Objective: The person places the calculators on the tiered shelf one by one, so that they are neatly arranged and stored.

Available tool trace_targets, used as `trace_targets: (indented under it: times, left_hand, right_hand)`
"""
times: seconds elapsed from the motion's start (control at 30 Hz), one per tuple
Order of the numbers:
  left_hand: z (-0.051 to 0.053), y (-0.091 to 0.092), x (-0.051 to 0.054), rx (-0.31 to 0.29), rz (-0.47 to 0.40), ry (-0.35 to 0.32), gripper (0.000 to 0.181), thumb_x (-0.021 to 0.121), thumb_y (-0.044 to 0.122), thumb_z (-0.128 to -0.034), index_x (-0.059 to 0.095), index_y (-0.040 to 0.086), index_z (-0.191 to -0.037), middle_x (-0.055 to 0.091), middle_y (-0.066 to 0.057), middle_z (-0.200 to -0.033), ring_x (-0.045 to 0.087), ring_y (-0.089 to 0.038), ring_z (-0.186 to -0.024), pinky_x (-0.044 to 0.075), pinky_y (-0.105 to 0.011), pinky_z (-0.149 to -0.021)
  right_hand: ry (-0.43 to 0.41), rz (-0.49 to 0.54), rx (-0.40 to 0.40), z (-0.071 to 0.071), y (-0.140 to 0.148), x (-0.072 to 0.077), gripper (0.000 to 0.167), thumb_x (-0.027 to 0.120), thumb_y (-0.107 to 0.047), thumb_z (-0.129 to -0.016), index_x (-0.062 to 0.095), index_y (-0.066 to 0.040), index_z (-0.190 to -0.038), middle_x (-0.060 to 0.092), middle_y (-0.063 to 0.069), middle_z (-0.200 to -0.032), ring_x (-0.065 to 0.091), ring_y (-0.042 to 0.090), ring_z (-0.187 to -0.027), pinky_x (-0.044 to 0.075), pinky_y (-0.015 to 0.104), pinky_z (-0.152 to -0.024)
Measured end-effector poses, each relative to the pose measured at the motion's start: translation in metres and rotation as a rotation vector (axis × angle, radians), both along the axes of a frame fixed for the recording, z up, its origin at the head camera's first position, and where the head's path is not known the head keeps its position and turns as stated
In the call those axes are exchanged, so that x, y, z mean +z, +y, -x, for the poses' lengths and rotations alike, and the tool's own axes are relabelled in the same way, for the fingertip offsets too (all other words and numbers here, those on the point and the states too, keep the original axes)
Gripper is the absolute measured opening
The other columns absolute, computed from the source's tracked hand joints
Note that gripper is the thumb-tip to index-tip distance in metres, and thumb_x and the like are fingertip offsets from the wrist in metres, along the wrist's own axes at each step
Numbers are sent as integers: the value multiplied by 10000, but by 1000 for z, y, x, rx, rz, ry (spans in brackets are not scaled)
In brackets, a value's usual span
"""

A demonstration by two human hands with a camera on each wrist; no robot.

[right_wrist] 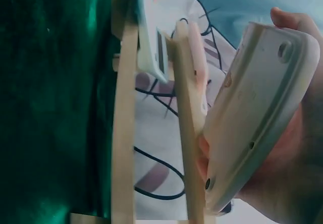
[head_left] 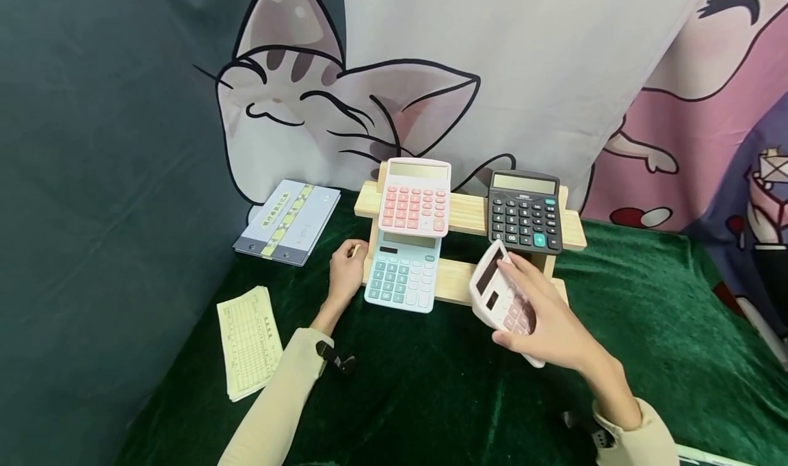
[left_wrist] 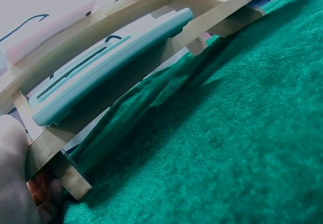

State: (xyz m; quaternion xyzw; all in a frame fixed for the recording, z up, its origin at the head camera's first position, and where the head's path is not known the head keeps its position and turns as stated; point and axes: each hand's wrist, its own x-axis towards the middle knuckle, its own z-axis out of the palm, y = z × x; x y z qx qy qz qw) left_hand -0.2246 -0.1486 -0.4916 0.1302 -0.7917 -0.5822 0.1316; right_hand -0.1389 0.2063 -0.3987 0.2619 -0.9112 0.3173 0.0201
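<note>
My right hand (head_left: 548, 315) grips a white calculator with pink keys (head_left: 483, 300), tilted in front of the lower right of a wooden rack (head_left: 468, 214). Its pale back (right_wrist: 252, 118) faces the right wrist camera. At the rack's left end, my left hand (head_left: 347, 269) holds the frame, thumb and fingers around the wood (left_wrist: 45, 151). On the upper bar lean a pink-keyed calculator (head_left: 415, 199) at left and a black calculator (head_left: 524, 213) at right. A light blue calculator (head_left: 403, 274) leans on the lower bar, its top partly hidden by the pink-keyed one.
Left of the rack lies a grey-white notebook (head_left: 286, 223) with a green patterned band. A pad of yellowish printed forms (head_left: 250, 343) is nearer the left sleeve. Green velvet cloth (head_left: 431, 384) covers the table; a cartoon-print curtain (head_left: 523, 62) hangs behind.
</note>
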Motion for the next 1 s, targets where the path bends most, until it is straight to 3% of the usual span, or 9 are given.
trace_targets:
  times: [0.4, 0.77, 1.0]
  left_hand:
    - [0, -1, -3, 2, -2, 2, 246, 558, 276, -1001, 702, 87, -1061, 691, -101, -1096, 570, -225, -900, 410, -335, -782]
    - [1, -1, -2, 0, 0, -7, 245, 555, 279, -1002, 701, 92, -1065, 690, -100, -1092, 572, -219, -883, 413, -330, -763]
    - [1, 0, -2, -3, 0, -2, 248, 557, 277, -1000, 700, 84, -1063, 690, -102, -1096, 573, -227, -895, 414, -331, -770]
  right_hand:
    - [-27, -147, -28, 10, -1, -21, 1003, 819, -500, -731, 315, -255, -1564, 264, 164, -1605, 366, 356, -1290, 294, 564, -978]
    - [-7, -231, -269, 20, -5, -39, 1023, 750, -641, -744, 336, -150, -1540, 260, 274, -1564, 309, 500, -1347, 277, 657, -975]
    - [21, -249, -356, 16, -17, -42, 1037, 648, -731, -791, 328, -95, -1545, 201, 317, -1574, 263, 545, -1372, 242, 688, -1026]
